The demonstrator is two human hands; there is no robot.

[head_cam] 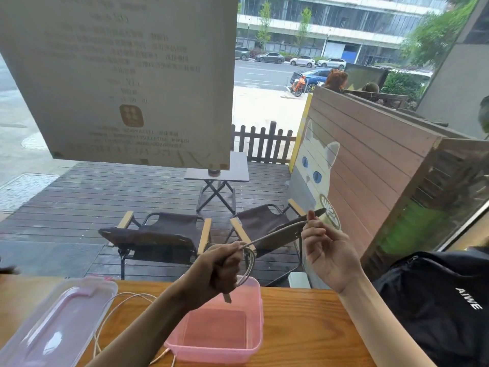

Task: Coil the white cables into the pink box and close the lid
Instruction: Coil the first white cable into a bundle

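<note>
Lying at the near left is the clear lid [50, 321], with a loose white cable [105, 316] beside it on the wooden table [296, 327]. I see my left hand [219, 271] fisted around a coiled cable [248, 263] above the open pink box [219, 332]. My right hand [325, 250] pinches that cable's far end, the other fingers loosely curled.

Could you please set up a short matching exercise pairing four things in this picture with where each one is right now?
Things:
1. lid
2. pink box
3. black bag
4. held cable

Places:
A. stretched between the left hand and right hand
B. on the table's right end
C. on the table's left end
D. on the table, below the left hand, open

Pairs: 1-C, 2-D, 3-B, 4-A
</note>
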